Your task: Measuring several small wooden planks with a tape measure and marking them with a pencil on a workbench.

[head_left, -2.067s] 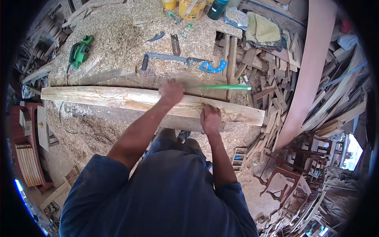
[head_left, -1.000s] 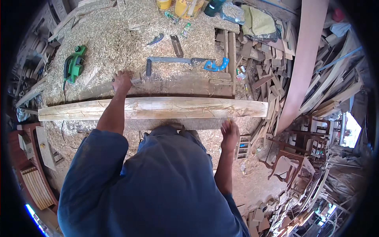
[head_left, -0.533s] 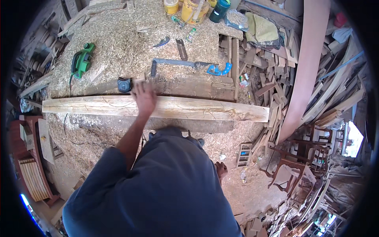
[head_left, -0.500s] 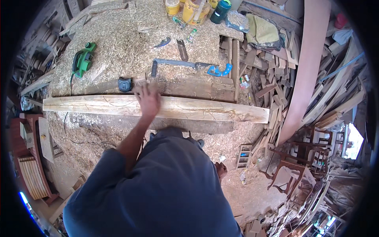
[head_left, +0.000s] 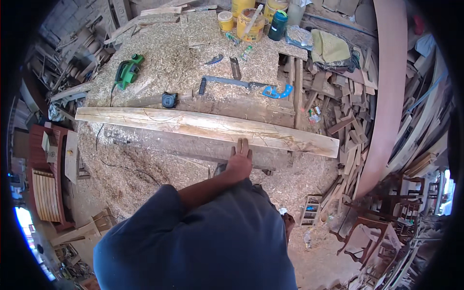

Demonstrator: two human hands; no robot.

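Reaching up to the near edge of a long pale board [head_left: 203, 124], the left hand [head_left: 240, 165] is stretching its fingers out with small gaps between them, and the fingertips are seemingly touching that edge, a little right of the board's middle. It is holding nothing that can be seen. Half a second ago this hand was blurring across the board's upper face near the tape measure [head_left: 168, 100]; now it is leaving that face uncovered along its whole length, dark lines and grain showing. The view is also sitting differently, so whether the board itself is shifting is impossible to tell. The board is lying crosswise in front of the body on the counter [head_left: 232, 107], its right end pointing toward a heap of offcuts [head_left: 348, 128]. The right hand [head_left: 288, 223] is hanging low beside the shirt, partly hidden, and whether it is holding anything cannot be told. Behind the board, the tape measure, the blue-handled saw [head_left: 237, 82] and the green power tool [head_left: 129, 72] are all resting untouched. In my judgement, the change is putting the work on the board's near edge rather than on any tool.
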